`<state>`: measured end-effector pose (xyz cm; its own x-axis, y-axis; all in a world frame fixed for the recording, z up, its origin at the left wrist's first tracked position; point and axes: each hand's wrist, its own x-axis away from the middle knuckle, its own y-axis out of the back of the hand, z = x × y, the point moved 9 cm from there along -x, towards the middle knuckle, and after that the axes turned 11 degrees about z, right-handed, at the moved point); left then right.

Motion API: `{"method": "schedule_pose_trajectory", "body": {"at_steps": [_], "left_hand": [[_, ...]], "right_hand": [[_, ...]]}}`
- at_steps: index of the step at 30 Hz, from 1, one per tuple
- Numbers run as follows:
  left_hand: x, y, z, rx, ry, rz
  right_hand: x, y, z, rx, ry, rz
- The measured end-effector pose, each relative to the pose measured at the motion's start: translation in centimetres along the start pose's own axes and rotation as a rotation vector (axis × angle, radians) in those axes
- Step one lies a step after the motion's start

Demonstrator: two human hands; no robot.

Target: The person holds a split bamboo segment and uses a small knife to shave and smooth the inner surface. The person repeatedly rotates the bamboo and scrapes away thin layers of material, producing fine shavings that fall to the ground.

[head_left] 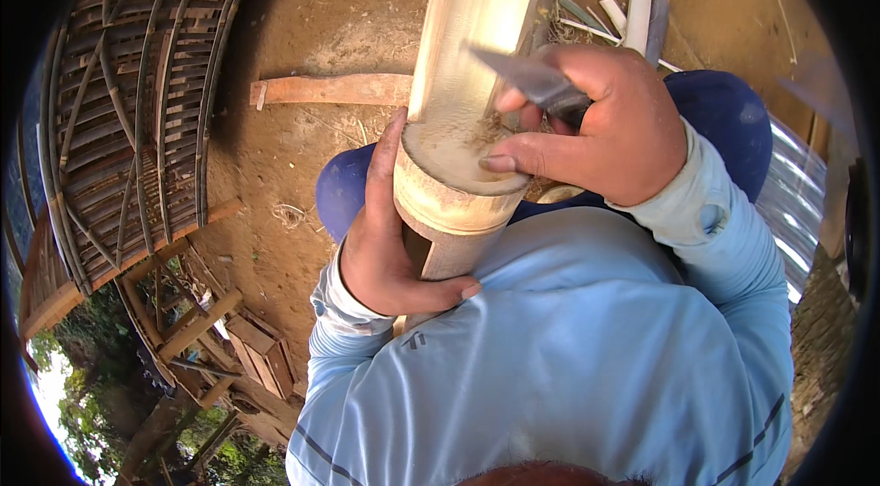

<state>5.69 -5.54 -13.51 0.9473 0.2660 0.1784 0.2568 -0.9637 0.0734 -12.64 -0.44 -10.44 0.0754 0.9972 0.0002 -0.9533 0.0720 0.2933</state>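
A thick bamboo section (463, 211) stands in front of my chest, tilted away from me. Beyond its node the near wall is cut away, leaving a pale curved half that rises at the far end. My left hand (380, 252) is wrapped around its left side, thumb across the lower front. In my right hand (619, 133) is a knife (524, 81), its dark blade pointing left over the hollow of the bamboo and slightly blurred. The right thumb rests on or just above the pale node face near its rim. The knife's handle is mostly hidden by my fingers.
Bamboo slatting (151, 73) stands at the left, with a wooden box (261, 348) below it. A flat wooden strip (330, 90) lies on the dirt floor behind the bamboo. Split bamboo pieces (639, 9) lie at the far right, and corrugated sheeting (779, 202) is at the right.
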Motion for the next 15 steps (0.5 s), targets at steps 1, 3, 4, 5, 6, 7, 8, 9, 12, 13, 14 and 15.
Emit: {"method": "schedule_pose_trajectory", "body": {"at_steps": [1,3,4,5,6,7,8,9,12,13,14,15], "left_hand": [[0.0,0.0,-0.2,-0.026,-0.007,0.003],[-0.1,-0.2,-0.6,-0.107,-0.028,0.036],[-0.1,-0.2,-0.8,-0.144,-0.035,0.036],[-0.1,-0.2,-1.0,-0.181,-0.042,0.037],[0.0,-0.2,-1.2,-0.218,-0.049,0.039],[0.0,-0.4,-1.1,-0.207,-0.052,0.049],[-0.1,-0.5,-1.1,-0.196,-0.055,0.059],[-0.1,-0.6,-1.0,-0.186,-0.058,0.069],[-0.2,-0.6,-1.5,-0.280,-0.058,0.054],[-0.1,-0.6,-1.3,-0.255,-0.055,0.053],[-0.1,-0.6,-1.2,-0.230,-0.051,0.051],[-0.1,-0.5,-1.1,-0.205,-0.047,0.050]], "right_hand": [[-0.6,-0.3,0.9,0.110,0.101,0.075],[-1.3,-0.8,2.0,0.324,0.301,0.219],[-1.7,-1.1,2.0,0.364,0.280,0.273],[-2.3,-1.2,2.4,0.403,0.259,0.325],[-2.8,-1.5,2.9,0.443,0.237,0.376],[-3.0,-1.5,3.6,0.499,0.212,0.364],[-3.1,-1.7,3.7,0.532,0.195,0.357],[-3.1,-1.9,3.7,0.563,0.177,0.351],[-3.0,-2.0,3.3,0.606,0.201,0.287],[-3.0,-2.0,3.1,0.613,0.216,0.260],[-2.9,-1.9,3.1,0.583,0.216,0.259],[-2.9,-1.8,3.1,0.552,0.216,0.257]]}}
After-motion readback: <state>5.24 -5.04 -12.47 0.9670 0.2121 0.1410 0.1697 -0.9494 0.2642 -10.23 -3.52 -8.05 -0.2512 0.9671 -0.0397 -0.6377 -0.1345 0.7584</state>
